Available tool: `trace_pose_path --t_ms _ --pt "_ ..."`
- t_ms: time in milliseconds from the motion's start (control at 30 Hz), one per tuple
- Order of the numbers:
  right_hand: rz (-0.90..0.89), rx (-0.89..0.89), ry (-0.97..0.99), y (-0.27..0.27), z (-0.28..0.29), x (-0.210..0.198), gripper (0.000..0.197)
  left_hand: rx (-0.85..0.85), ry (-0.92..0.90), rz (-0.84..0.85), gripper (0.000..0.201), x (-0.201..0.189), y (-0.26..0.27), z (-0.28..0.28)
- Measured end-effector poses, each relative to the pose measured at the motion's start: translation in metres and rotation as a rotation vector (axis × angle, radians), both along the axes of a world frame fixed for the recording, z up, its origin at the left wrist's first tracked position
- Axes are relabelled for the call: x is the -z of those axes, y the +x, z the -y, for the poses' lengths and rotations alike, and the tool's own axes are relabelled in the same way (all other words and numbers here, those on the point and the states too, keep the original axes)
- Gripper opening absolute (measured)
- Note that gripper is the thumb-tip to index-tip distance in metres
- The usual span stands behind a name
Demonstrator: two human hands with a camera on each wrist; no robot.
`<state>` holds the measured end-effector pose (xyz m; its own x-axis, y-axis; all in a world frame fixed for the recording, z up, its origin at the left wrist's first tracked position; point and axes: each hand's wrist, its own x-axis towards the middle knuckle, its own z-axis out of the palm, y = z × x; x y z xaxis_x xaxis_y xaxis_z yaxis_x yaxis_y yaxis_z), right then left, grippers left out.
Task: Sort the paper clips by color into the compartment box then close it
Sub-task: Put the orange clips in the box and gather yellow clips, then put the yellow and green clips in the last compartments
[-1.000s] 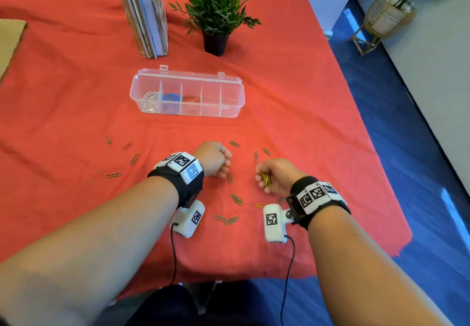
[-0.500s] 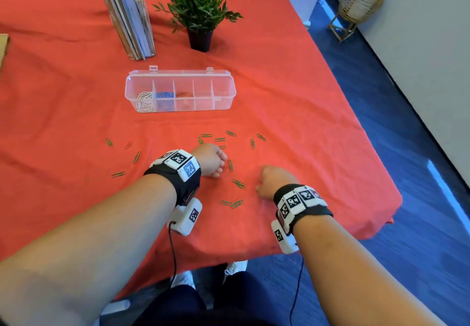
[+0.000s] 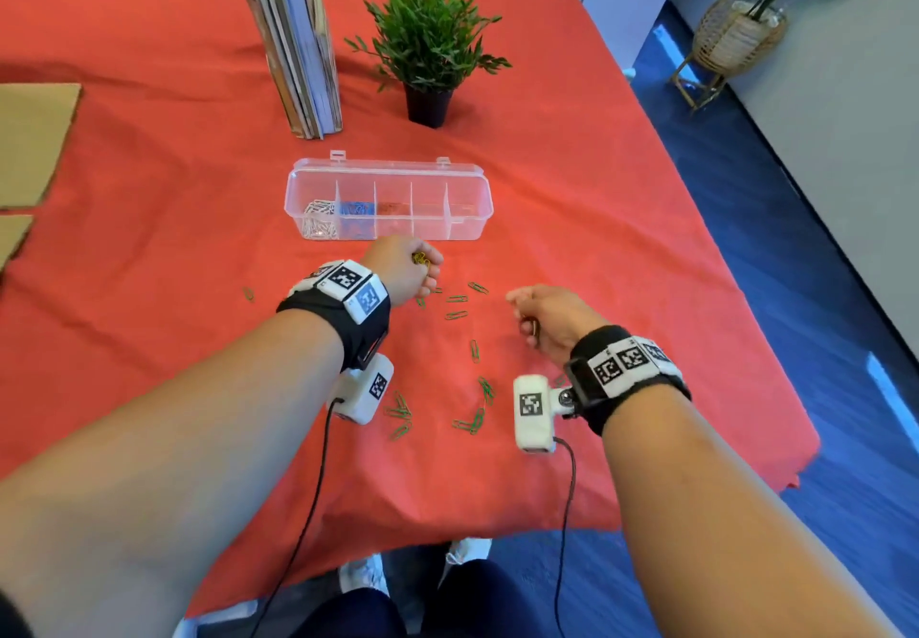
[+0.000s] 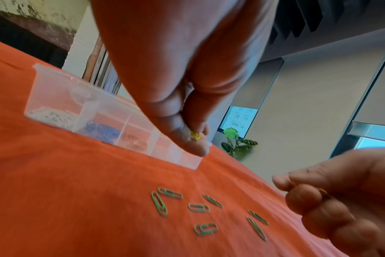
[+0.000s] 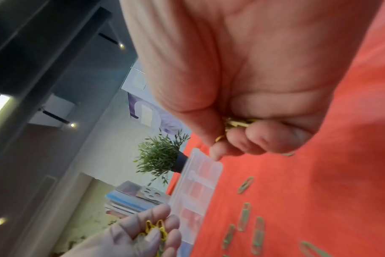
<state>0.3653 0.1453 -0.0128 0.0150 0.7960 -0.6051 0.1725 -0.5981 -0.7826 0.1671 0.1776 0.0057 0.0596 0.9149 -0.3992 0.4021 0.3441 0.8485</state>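
We are curling our left hand (image 3: 405,267) around a small bunch of yellow paper clips (image 3: 420,258), fingers closed so the loose wires cannot slip out; the right-wrist view shows the same yellow loops lying across the fingertips (image 5: 163,224). We are holding this hand just in front of the compartment box (image 3: 389,205), near its middle, presumably because the yellow clips belong in one of the two cells at the right that appear empty.

We are also keeping our right hand (image 3: 549,319) closed on more yellow clips (image 5: 237,124), pinched between thumb and bent fingers, low over the cloth and farther from the box. Gathering one colour in both hands at once is, we judge, a way of saving trips.

Between and below the hands, green paper clips (image 3: 456,306) are lying scattered flat on the red tablecloth (image 3: 149,190), one (image 3: 248,294) well apart to the left; they are left there, we take it, as the last colour to be sorted. The box is standing open, its lid (image 3: 388,167) folded back behind it, with white clips (image 3: 318,219) in the leftmost cell, blue clips (image 3: 355,212) in the next and reddish ones (image 3: 393,209) in the third.

Beyond the box, upright books (image 3: 293,40) and a potted plant (image 3: 427,45) are standing clear of the work.
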Motion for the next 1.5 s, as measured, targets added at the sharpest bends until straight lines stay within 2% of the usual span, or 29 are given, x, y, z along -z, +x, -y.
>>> trace_pose_path --t_ms 133,200,267,467,600,800,900,967,1000,1067,1133,1200,1300,1500 --pt "-0.41 0.207 -0.054 -0.021 -0.041 -0.025 0.027 -0.038 0.119 -0.087 0.029 -0.009 -0.008 -0.028" --pt "-0.513 0.226 -0.067 -0.031 -0.062 -0.032 0.023 -0.061 0.155 -0.125 0.03 -0.012 -0.01 -0.042" --pt "-0.527 0.222 -0.06 -0.04 -0.083 -0.035 0.018 -0.074 0.193 -0.141 0.031 -0.011 -0.011 -0.057" --pt "-0.407 0.177 0.017 -0.056 -0.119 -0.031 0.014 -0.109 0.234 -0.194 0.037 -0.003 0.0 -0.09" --pt "-0.327 0.142 0.068 -0.057 -0.129 -0.023 0.027 -0.091 0.214 -0.088 0.051 0.001 0.008 -0.103" --pt "-0.152 0.096 0.197 -0.065 -0.142 -0.018 0.04 -0.108 0.149 0.04 0.062 0.008 0.005 -0.108" --pt "-0.071 -0.022 0.296 -0.077 -0.148 -0.02 0.032 -0.173 0.148 0.107 0.063 0.008 -0.002 -0.102" --pt "0.099 -0.087 0.333 -0.088 -0.156 -0.017 0.024 -0.246 0.186 0.13 0.061 0.007 -0.01 -0.095" --pt "0.188 -0.137 0.337 -0.09 -0.168 -0.004 0.029 -0.289 0.224 0.111 0.059 0.007 -0.016 -0.09" --pt "0.332 -0.236 0.361 -0.086 -0.192 0.029 0.052 -0.369 0.321 -0.015 0.049 0.008 -0.035 -0.077" --pt "0.356 -0.201 0.408 -0.087 -0.184 0.021 0.064 -0.425 0.409 -0.127 0.041 0.012 -0.059 -0.063" --pt "0.284 -0.138 0.448 -0.086 -0.165 0.007 0.054 -0.45 0.452 -0.219 0.035 0.021 -0.086 -0.049" --pt "0.228 -0.077 0.387 -0.084 -0.126 -0.021 0.028 -0.476 0.426 -0.271 0.028 0.033 -0.122 -0.023" --pt "0.265 -0.206 0.237 -0.062 -0.066 -0.01 0.028 -0.466 0.275 -0.392 0.019 0.056 -0.168 0.027"
